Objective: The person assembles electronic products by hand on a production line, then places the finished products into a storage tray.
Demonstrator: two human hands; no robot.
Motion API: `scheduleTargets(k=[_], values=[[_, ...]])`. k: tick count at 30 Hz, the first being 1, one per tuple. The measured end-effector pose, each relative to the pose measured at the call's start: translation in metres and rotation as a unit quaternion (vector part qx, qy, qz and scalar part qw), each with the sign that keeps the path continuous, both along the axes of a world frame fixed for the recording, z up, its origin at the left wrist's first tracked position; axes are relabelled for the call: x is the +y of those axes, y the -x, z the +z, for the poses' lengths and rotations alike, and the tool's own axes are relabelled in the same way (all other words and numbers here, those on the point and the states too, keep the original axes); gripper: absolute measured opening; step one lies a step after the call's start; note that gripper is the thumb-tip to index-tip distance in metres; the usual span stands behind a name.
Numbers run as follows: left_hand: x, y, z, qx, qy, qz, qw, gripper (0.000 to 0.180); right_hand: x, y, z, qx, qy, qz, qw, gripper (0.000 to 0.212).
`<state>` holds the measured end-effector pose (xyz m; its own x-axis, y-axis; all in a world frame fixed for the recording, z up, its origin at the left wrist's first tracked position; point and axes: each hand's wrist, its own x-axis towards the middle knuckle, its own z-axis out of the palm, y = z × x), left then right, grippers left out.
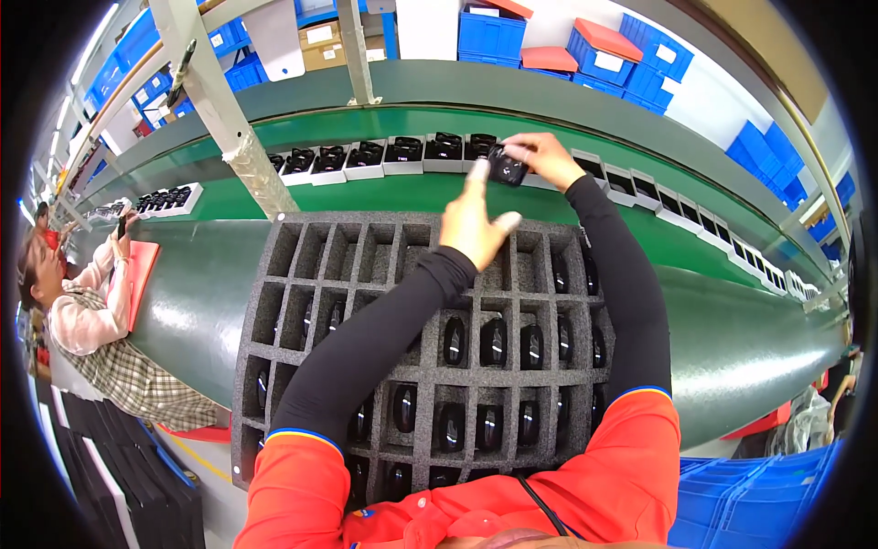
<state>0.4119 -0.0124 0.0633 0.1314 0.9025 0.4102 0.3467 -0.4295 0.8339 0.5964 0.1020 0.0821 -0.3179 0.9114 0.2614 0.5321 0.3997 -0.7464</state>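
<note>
My right hand (543,157) is closed on a small black object (506,166) above the row of white boxes; its exact kind cannot be made out. Just left of it is my left hand (471,220), thumb spread and index finger stretched toward the black object and the box beside it. Whether that fingertip touches either is unclear. Below my arms lies a grey foam tray (430,375) divided into compartments. Many of them hold glossy black oval devices (493,343), while several along the far left are bare. An open white box (444,153) with black contents stands nearby.
A green conveyor belt (229,197) carries the line of white boxes across the bench. A metal post (242,156) rises at the left. Another person (96,311) sits at the far left. Blue bins (750,499) stand at lower right, and black panels (137,476) at lower left.
</note>
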Motion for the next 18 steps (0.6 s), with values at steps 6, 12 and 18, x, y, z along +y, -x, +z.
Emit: scheduleTargets(k=[6, 12, 18], values=[[-0.028, -0.065, -0.019, 0.226, -0.08, -0.136, 0.961, 0.031, 0.075, -0.034, -0.056, -0.13, -0.122, -0.227, 0.957, 0.02], [-0.026, -0.058, -0.017, 0.386, -0.133, -0.149, 0.9, 0.046, 0.094, -0.02, -0.059, -0.193, -0.166, -0.222, 0.941, 0.02], [-0.018, -0.054, -0.016, 0.159, -0.102, -0.198, 0.962, 0.047, 0.089, -0.023, -0.06, -0.199, -0.144, -0.199, 0.949, 0.021]])
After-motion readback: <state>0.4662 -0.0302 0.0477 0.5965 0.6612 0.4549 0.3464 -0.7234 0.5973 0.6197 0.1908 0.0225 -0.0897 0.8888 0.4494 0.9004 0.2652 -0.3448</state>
